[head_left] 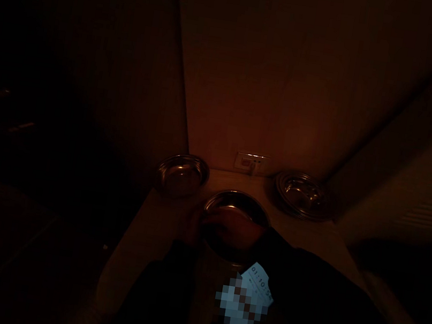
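Observation:
A round, shiny steel bowl (256,203) stands on the small wooden table in front of me, in very dim light. At its left rim is my left hand (190,225), a dark shape that seems closed on the edge. My right hand (235,229) reaches in from the right across the bowl, its fingers toward the left rim and lost in shadow. Whether it holds anything does not show. Dark sleeves cover both forearms.
Another steel bowl (181,176) stands at the table's back left, and a stack of steel dishes (304,197) at the back right. Behind is a wall socket (245,161) with a plug. A lit, partly blurred screen (256,284) shows below my right wrist. The table (136,258) has a rounded front corner.

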{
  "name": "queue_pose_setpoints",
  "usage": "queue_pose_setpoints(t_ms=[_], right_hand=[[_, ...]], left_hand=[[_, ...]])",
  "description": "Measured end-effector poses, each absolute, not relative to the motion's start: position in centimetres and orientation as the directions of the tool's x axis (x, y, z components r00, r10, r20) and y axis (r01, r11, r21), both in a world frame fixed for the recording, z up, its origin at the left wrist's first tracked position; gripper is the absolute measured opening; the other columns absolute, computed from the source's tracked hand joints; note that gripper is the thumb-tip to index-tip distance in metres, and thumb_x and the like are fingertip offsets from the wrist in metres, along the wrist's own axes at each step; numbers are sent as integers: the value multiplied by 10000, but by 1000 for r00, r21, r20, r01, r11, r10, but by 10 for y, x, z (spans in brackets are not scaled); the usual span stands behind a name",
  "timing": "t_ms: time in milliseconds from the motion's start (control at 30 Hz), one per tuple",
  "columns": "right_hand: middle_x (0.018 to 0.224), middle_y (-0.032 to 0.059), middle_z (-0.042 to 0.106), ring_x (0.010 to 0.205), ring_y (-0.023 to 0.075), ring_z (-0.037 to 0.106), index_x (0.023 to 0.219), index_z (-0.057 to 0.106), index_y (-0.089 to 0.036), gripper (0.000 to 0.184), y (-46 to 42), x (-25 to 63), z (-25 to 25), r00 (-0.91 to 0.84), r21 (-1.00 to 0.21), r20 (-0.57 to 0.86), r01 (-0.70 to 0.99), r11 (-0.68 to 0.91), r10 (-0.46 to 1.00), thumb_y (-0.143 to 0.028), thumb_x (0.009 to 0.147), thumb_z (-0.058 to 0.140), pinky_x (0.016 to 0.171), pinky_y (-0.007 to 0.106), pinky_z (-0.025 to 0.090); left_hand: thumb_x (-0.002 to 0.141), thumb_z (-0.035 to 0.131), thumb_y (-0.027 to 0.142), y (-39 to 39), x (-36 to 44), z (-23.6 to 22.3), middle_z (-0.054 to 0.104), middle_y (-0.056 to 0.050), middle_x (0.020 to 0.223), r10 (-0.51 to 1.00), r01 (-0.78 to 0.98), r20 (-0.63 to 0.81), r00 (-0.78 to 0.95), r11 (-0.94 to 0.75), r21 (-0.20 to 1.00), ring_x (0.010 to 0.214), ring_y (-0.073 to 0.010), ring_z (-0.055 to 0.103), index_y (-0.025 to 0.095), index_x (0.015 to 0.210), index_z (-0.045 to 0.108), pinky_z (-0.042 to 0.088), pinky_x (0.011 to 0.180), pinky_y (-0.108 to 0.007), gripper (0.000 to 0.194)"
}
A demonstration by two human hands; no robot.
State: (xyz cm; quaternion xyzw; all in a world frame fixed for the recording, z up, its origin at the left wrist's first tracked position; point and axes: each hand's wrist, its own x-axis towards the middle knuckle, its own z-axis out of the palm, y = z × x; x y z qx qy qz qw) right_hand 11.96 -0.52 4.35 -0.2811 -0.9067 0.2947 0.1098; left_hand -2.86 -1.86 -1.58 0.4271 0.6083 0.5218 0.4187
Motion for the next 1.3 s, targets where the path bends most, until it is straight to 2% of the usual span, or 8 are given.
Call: queue_pose_setpoints(t_ms=[100,267,500,700,867,933,1067,1300], right_hand=[[1150,69,654,1077,192,583,1105,682,-208,465,-8,123,47,-814,-608,42,440,662,580,13,754,474,981,335,407],[1159,51,654,1094,181,575,1097,685,-213,490,-12,128,49,-833,-627,48,404,666,551,27,734,461,983,315,400],[1084,49,680,1017,159,612,1069,688,-203,490,-24,146,62,-902,-693,-148,387,608,405,53,731,444,912,274,441],[1158,56,640,1065,194,577,1060,679,-223,461,-38,177,80,-893,-518,-201,446,730,402,33,729,485,907,315,432],[1202,29,617,1094,243,533,1056,665,-294,446,-50,197,79,-830,-228,-171,558,798,531,-4,759,503,865,389,438],[1179,33,622,1073,253,531,1073,656,-307,426,-60,196,74,-811,-150,-149,584,798,566,-29,781,521,833,393,453],[1159,37,622,1055,257,525,1107,635,-315,335,-81,190,62,-815,-97,-81,580,809,574,-125,840,564,807,385,478],[1228,59,598,1097,269,505,1161,633,-322,367,-71,226,53,-774,-14,9,634,774,634,-132,851,581,856,427,465]], left_hand=[[746,506,213,-17,-28,-16,727,-95,1042,953,-61,-133,-272,121,991,1039,-242,647,117,960,726,495,930,-360,322],[714,539,198,-17,-29,-7,731,-81,1037,961,-51,-106,-254,96,994,1055,-237,642,143,880,744,472,968,-362,270],[769,569,307,-20,-22,-7,735,-104,1005,942,-106,-179,-283,154,982,991,-252,663,126,986,720,509,887,-373,320],[778,593,306,-19,-23,-14,718,-111,1067,938,-64,-155,-309,142,988,1051,-269,643,141,1029,716,486,933,-413,325],[800,556,235,-18,-22,-11,715,-100,1083,937,-20,-140,-320,141,990,1088,-258,627,140,1000,724,466,971,-403,278],[806,549,244,-18,-22,-13,716,-93,1082,941,-24,-132,-312,131,991,1085,-256,628,144,992,726,469,969,-401,275],[804,568,274,-17,-23,-17,705,-97,1111,937,-54,-163,-309,154,987,1089,-254,628,152,1014,719,475,963,-398,285],[817,570,264,-19,-22,-11,702,-99,1117,924,-33,-202,-324,203,979,1099,-252,624,150,1047,710,470,969,-387,293]])
